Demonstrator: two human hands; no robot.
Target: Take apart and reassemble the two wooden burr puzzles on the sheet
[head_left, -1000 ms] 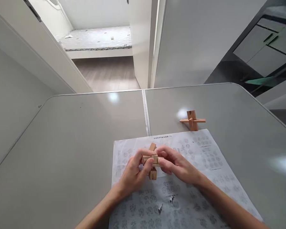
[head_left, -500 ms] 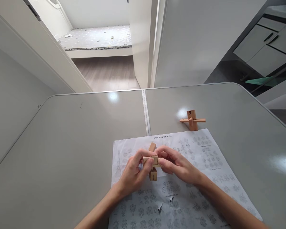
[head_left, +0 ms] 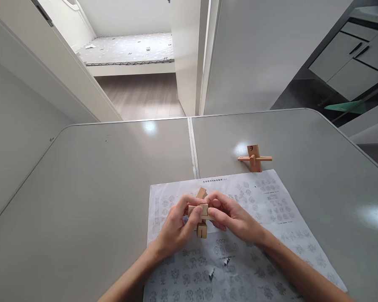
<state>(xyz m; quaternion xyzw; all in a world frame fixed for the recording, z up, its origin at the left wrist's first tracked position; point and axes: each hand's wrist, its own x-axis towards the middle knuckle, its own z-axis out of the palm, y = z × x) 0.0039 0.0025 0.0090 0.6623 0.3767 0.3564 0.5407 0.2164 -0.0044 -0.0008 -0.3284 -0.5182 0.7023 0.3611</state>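
Observation:
A wooden interlocking puzzle (head_left: 202,230) of several light wood pieces is gripped between my two hands, just above a printed sheet (head_left: 227,235). My left hand (head_left: 179,222) pinches its left side, thumb in front and index finger over the top. My right hand (head_left: 231,214) closes on the right side, with thumb and fingertips against the pieces. One block end points toward me below the thumbs, bearing a dark mark. Another piece sticks out at the far side. My fingers cover the middle of the puzzle.
A second wooden puzzle (head_left: 255,164), cross-shaped with a dark mark, stands on the grey table (head_left: 91,201) beyond the sheet's far edge. The sheet carries small line drawings and has torn spots near the front. Past the table are a doorway, a bed (head_left: 132,69) and cabinets (head_left: 346,54).
Both hands keep their hold on the wooden puzzle. It has shifted only very slightly, and the fingers have barely moved.

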